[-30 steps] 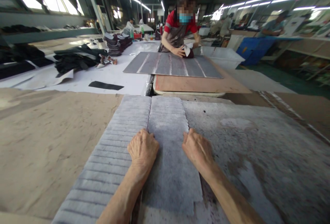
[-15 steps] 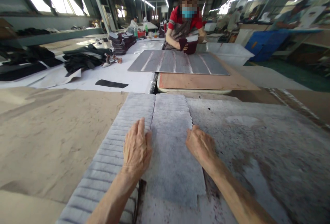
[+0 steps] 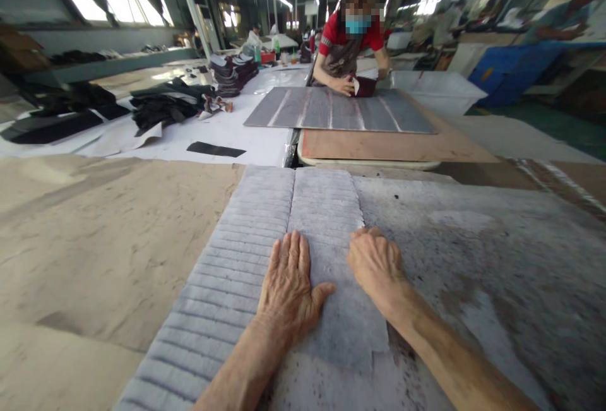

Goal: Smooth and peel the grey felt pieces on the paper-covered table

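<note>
Two columns of light grey, felt-like fabric pieces run away from me on the table. The left column (image 3: 203,310) is layered in overlapping strips whose edges form ridges. In the right column, the nearest light grey fabric piece (image 3: 338,329) lies smooth, with a ragged near edge. My left hand (image 3: 291,288) rests flat on it at the seam between the columns, fingers stretched forward and thumb out to the right. At that piece's right edge my right hand (image 3: 376,259) is closed, fingers curled under and pinching the edge; the fingertips are hidden.
Across the table a person (image 3: 353,51) in a red top handles a dark maroon stack (image 3: 365,87) over a grey striped board (image 3: 341,110). Black fabric pieces (image 3: 170,105) lie at the back left. A white bin (image 3: 435,88) and blue covering (image 3: 516,73) stand right. Stained sheeting (image 3: 511,247) spreads rightward.
My left hand has moved right onto the smooth fabric piece and flattened, its thumb now spread. My right hand keeps its place at the edge. The view has shifted slightly left.
</note>
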`<state>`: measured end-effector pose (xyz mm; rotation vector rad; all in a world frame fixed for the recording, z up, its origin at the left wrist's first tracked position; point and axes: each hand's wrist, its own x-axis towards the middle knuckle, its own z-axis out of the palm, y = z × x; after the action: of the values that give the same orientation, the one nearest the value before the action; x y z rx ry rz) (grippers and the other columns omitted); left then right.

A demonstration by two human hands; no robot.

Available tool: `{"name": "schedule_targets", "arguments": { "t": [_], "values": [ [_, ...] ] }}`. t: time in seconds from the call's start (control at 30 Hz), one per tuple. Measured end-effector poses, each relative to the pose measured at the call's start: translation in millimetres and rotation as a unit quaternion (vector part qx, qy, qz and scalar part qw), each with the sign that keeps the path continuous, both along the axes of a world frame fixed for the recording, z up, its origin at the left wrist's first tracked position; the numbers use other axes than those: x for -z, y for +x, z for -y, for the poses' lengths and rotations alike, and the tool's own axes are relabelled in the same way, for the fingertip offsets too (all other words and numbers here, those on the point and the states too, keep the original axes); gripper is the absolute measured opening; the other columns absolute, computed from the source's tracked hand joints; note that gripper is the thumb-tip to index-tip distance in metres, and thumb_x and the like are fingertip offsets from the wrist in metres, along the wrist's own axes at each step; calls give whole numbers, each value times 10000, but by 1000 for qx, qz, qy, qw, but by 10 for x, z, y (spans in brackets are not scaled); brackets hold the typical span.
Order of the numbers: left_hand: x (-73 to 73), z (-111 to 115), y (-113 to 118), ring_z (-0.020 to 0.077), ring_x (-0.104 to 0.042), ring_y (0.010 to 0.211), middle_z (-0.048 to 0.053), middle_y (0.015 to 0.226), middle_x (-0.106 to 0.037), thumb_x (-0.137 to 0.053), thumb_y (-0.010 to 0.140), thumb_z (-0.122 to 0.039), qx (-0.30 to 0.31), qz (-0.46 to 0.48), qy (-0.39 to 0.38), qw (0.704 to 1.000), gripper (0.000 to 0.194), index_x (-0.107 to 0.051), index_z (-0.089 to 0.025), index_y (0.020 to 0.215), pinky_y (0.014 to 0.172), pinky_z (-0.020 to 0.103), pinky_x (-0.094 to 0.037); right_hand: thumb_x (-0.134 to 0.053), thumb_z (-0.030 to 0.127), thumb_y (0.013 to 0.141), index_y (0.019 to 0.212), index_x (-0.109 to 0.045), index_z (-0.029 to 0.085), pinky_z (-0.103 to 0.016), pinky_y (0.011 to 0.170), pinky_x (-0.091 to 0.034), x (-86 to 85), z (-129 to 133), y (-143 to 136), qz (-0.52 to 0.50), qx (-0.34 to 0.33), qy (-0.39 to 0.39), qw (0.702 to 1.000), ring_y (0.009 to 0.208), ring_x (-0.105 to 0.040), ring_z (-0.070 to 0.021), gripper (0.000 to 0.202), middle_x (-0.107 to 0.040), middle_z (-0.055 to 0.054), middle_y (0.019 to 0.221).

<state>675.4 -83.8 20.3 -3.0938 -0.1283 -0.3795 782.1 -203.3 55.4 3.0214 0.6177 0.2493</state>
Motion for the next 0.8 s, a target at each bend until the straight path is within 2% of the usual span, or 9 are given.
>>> {"name": "schedule_targets", "arguments": {
  "t": [0.07, 0.13, 0.2, 0.27, 0.33, 0.4, 0.5, 0.67, 0.8],
  "values": [
    [-3, 19, 2, 285, -165, 1315, 195, 1403, -257, -236, 828, -600, -2, -7, -14, 1000, 771, -267, -17, 1332, 1085, 443, -177, -272, 100, 864, 915, -571, -35, -347, 536, -462, -57, 27, -19, 24, 6, -7, 1000, 717, -618, -294, 332, -590, -259, 817],
    [-28, 15, 11, 283, -146, 1319, 195, 1410, -234, -240, 836, -585, -1, -21, -37, 999, 760, -251, -15, 1339, 1090, 447, -162, -279, 130, 876, 1042, -534, -21, -386, 630, -481, -58, 45, -51, 49, -25, 0, 998, 867, -582, -316, 341, -569, -261, 970],
    [-90, -43, 12, 255, -124, 1325, 176, 1419, -218, -208, 867, -535, 6, -44, -75, 996, 697, -234, -30, 1348, 1093, 445, -150, -328, 190, 885, 1147, -502, 45, -391, 787, -472, 17, 36, -96, 53, -128, 43, 989, 1024, -518, -291, 346, -530, -206, 1138],
    [-181, -170, -16, 203, -102, 1332, 130, 1435, -191, -143, 899, -470, 14, -60, -120, 991, 609, -200, -81, 1364, 1092, 439, -143, -363, 266, 888, 1219, -467, 91, -390, 939, -404, 150, 5, -146, 35, -249, 97, 963, 1172, -412, -264, 388, -461, -147, 1273],
    [-271, -345, -84, 165, -82, 1335, 85, 1453, -139, -101, 910, -440, -3, -52, -145, 988, 560, -152, -138, 1378, 1091, 445, -130, -355, 325, 893, 1269, -425, 100, -417, 1020, -322, 284, -24, -184, 10, -307, 129, 943, 1263, -293, -257, 444, -394, -118, 1347],
    [-320, -521, -183, 173, -62, 1338, 77, 1461, -98, -113, 906, -457, -45, -33, -131, 990, 570, -119, -149, 1385, 1089, 464, -106, -335, 344, 899, 1295, -398, 107, -443, 1045, -278, 374, -38, -200, -6, -312, 139, 940, 1292, -233, -258, 465, -362, -103, 1373],
    [-276, -691, -334, 222, -51, 1338, 83, 1453, -145, -153, 890, -499, -86, -40, -72, 993, 612, -138, -139, 1384, 1077, 516, -69, -326, 338, 902, 1305, -386, 113, -431, 1056, -258, 407, -31, -192, -14, -308, 141, 941, 1303, -206, -250, 466, -329, -98, 1393],
    [-100, -697, -423, 243, -100, 1336, 56, 1454, -156, -171, 881, -515, -90, -80, -30, 992, 585, -164, -215, 1382, 1056, 553, -103, -339, 313, 892, 1297, -397, 104, -442, 1045, -269, 332, -48, -187, -13, -309, 117, 944, 1297, -220, -262, 459, -345, -114, 1382],
    [-87, -676, -410, 229, -96, 1338, 45, 1458, -136, -138, 883, -513, -95, -93, -36, 991, 577, -155, -226, 1383, 1056, 534, -129, -379, 308, 877, 1233, -475, 82, -476, 1031, -282, 221, -154, -271, -9, -296, 113, 948, 1263, -287, -296, 433, -400, -129, 1344]
  ]
}}
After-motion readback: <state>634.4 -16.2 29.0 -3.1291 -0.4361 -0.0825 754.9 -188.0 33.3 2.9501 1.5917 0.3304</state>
